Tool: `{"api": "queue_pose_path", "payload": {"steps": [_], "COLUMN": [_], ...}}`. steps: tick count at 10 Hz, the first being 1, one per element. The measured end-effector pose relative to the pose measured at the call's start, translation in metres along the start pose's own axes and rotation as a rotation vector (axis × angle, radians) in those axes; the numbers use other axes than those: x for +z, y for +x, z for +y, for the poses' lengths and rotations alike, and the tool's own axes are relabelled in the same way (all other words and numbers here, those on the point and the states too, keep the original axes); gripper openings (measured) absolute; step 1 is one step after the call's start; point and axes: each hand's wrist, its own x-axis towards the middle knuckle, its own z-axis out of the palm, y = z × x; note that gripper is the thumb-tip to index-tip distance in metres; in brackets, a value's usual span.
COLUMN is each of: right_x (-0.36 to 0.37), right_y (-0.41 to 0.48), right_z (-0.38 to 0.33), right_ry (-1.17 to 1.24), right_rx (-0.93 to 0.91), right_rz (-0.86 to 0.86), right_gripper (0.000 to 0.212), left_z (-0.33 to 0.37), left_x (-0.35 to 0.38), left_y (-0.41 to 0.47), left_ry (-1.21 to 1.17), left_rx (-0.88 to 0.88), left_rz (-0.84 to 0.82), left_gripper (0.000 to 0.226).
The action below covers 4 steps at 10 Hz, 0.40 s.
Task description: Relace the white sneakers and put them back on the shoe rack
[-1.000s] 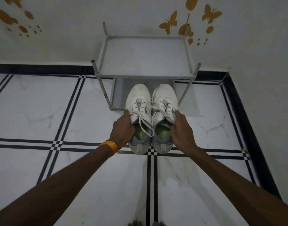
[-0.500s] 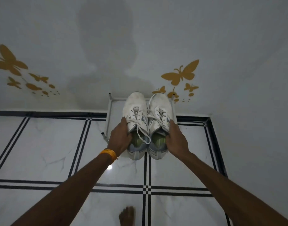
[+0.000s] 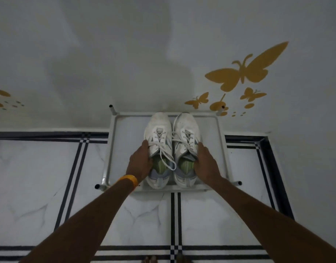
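Nothing legible here. The white sneakers (image 3: 159, 128) at the centre of the frame show no brand mark, size number or tag lettering that can be made out. The shoe rack (image 3: 129, 143) under them carries no label. The yellow butterfly stickers (image 3: 245, 71) on the wall (image 3: 106, 54), in the upper right and at the far left edge, are plain shapes with no words or figures.

Place: a home.
Wall: yellow butterfly decals (image 3: 245, 73) are showing beyond the left grip (image 3: 139, 162) and right grip (image 3: 206, 162).
Floor: striped marble tiles (image 3: 40, 177) are lying nearer than both.
Furniture: a shoe rack (image 3: 125, 141) is standing beneath them.
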Motion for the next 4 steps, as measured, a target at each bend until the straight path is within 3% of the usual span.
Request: {"api": "queue_pose_path", "payload": {"steps": [3,4], "right_x": [0.028,0.02], "right_y": [0.042,0.035], "right_z": [0.019,0.016], "right_ry": [0.007,-0.025], "right_rx": [-0.006,0.007], "right_rz": [0.026,-0.053], "right_gripper": [0.058,0.059], "left_z": [-0.024,-0.019], "left_x": [0.027,0.023], "left_y": [0.04,0.037], "left_ry": [0.067,0.119], "left_rx": [-0.044,-0.085], "left_rz": [-0.011,-0.082], "left_gripper": [0.044,0.056]}}
